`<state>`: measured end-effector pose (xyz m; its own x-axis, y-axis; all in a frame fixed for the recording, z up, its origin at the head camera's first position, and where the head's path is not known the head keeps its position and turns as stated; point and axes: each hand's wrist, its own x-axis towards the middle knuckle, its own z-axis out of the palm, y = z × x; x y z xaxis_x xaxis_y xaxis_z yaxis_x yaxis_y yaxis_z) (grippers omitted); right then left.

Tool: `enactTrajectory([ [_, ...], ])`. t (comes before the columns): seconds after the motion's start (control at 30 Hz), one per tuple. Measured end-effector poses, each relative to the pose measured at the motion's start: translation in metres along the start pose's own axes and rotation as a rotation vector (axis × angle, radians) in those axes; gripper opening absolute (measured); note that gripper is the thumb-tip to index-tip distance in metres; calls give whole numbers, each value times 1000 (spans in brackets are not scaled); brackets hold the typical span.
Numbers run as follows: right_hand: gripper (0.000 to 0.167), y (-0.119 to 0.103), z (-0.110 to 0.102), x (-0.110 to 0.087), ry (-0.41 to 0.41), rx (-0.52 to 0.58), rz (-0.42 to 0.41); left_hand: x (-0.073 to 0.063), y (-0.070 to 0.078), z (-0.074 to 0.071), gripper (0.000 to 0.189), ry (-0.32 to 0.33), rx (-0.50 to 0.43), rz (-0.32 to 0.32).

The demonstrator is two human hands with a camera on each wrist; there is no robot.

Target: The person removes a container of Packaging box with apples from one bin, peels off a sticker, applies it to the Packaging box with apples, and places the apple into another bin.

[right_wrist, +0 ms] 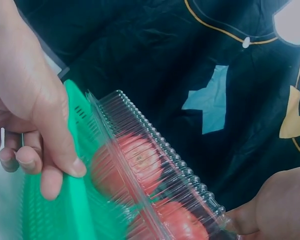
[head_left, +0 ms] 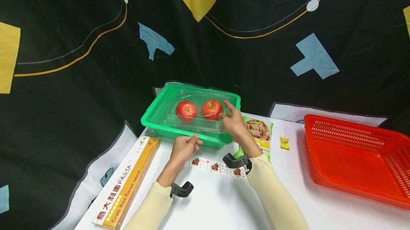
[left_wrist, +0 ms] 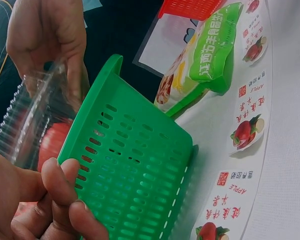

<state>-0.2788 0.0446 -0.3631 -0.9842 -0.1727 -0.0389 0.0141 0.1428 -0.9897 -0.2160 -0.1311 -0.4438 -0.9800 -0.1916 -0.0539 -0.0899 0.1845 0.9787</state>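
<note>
A green basket (head_left: pixel 189 135) stands at the back of the white table. Inside it, a clear plastic clamshell container (head_left: pixel 200 127) holds two red apples (head_left: pixel 186 111). With its thumb on the inner side and fingers outside, my left hand (head_left: pixel 183 149) pinches the basket's near rim (right_wrist: pixel 76 200). At the container's right end, my right hand (head_left: pixel 234 122) grips the clear plastic between thumb and fingers. The left wrist view shows that right hand (left_wrist: pixel 50 35) over the container's far end, some of its fingers hidden behind the plastic.
A long pasta box (head_left: pixel 129 183) lies at left. Right of the basket are a green-and-yellow food bag (head_left: pixel 261 132) and a small yellow wrapped candy (head_left: pixel 284 142). A strip of apple labels (head_left: pixel 205 164) lies in front. A red basket (head_left: pixel 349 158) stands far right, a black curtain (head_left: pixel 224 62) behind.
</note>
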Motion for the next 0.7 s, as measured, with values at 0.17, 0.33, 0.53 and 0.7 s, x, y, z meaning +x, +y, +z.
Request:
enactTrajectory([
  [0.17,59,-3,-6,-4,-3,-1,-13,0,0,0,38,-4,6,3],
  [0.33,59,-8,-10,-10,-6,-5,-7,0,-1,-2,38,-11,8,0],
  [0.53,58,-11,-17,-16,2,-11,-9,-2,0,-2,39,-20,6,-4],
  [0.7,58,-12,-23,-20,10,-3,-6,-1,0,-2,39,-23,-6,-5],
])
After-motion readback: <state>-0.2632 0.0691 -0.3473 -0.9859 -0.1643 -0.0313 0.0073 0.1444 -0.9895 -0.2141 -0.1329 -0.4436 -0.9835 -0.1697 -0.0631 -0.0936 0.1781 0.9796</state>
